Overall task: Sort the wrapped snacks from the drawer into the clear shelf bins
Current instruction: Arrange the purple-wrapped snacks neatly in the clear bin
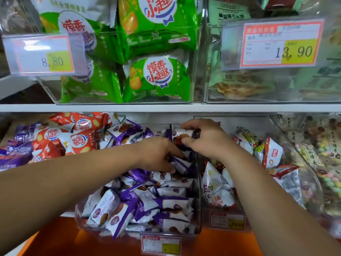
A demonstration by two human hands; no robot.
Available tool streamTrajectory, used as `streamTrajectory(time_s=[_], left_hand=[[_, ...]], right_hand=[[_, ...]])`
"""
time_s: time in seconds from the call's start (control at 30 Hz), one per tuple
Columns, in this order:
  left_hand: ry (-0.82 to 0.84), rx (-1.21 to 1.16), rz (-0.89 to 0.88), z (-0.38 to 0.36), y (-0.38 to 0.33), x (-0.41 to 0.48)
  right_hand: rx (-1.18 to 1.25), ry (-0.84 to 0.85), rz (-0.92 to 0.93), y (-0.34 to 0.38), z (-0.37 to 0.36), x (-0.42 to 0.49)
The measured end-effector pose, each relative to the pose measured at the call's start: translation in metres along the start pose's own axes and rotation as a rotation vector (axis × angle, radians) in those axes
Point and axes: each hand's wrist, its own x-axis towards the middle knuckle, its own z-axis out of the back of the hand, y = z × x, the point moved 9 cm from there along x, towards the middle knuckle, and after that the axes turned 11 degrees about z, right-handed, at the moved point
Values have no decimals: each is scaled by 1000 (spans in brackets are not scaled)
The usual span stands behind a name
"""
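Note:
A clear shelf bin at the lower middle is heaped with several purple-and-white wrapped snacks. My right hand pinches one purple-and-white snack packet between thumb and fingers, just above the back of that bin. My left hand reaches into the same pile, its fingers curled down among the packets; whether it grips one is hidden. Both forearms come in from the bottom corners.
Left of the bin lie orange and purple snack packs. To the right stand a bin with white packets and a bin of small round sweets. Above the white shelf edge, bins hold green packets behind price tags.

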Motion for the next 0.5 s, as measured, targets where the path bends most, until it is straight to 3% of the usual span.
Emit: streamTrajectory(time_s=[0.17,0.5], left_hand=[[-77,16,41,-6,5,7],[-55,-297,71,11,45,-11]], right_hand=[[-92,-7,75,4,-6,-3],[-136,28,84,5,-8,-5]])
